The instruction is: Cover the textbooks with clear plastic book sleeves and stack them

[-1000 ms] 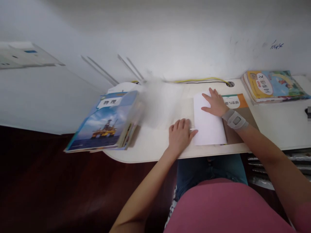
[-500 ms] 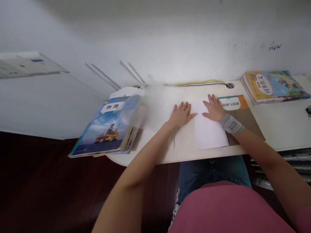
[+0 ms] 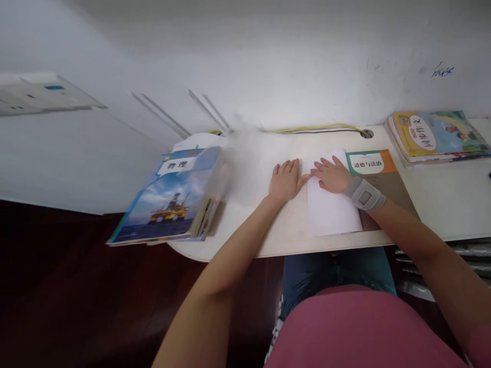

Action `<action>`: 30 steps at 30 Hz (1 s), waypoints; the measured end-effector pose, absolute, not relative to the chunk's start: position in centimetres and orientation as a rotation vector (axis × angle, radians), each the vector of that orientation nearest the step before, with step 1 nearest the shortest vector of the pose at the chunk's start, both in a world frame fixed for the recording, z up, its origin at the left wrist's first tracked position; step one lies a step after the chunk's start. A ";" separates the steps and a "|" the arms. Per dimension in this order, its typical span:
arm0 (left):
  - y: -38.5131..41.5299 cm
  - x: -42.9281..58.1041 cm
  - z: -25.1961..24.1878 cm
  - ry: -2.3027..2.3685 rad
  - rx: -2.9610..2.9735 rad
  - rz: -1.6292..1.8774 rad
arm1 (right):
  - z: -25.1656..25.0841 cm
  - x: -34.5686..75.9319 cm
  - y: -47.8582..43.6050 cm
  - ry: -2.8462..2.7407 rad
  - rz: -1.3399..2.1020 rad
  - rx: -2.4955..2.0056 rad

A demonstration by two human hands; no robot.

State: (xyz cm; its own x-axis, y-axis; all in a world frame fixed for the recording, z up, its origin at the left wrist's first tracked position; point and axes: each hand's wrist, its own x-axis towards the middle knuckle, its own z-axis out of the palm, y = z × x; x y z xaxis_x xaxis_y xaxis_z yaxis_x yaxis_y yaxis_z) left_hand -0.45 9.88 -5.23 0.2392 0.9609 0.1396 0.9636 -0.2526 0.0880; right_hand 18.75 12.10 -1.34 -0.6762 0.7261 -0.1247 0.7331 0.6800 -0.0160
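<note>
My right hand (image 3: 332, 175) lies palm down with fingers spread on a white paper sheet (image 3: 333, 212). That sheet overlaps the left part of a brown textbook (image 3: 378, 186) with a green and orange top; whether it is joined to the book I cannot tell. Just left of the sheet, my left hand (image 3: 286, 180) rests flat on the white desk (image 3: 284, 235), fingers stretched and holding nothing. Its thumb points at the right fingertips, very close to them. A grey band (image 3: 366, 195) is around my right wrist.
At the left end of the desk stands a stack of books topped by a blue physics textbook (image 3: 169, 194), overhanging the edge. A yellow-covered stack of books (image 3: 433, 135) sits at the right. A yellow cable (image 3: 326, 126) runs along the wall. A hazy blur covers the area right of the blue book.
My right hand has slid left across the white sheet, toward my left thumb, uncovering more of the book's title. My left hand stays flat in nearly the same place.
</note>
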 end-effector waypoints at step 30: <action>9.8 -0.1 -5.5 -1.916 -2.383 -0.449 | -0.9 18.0 11.3 2.751 -0.001 1.069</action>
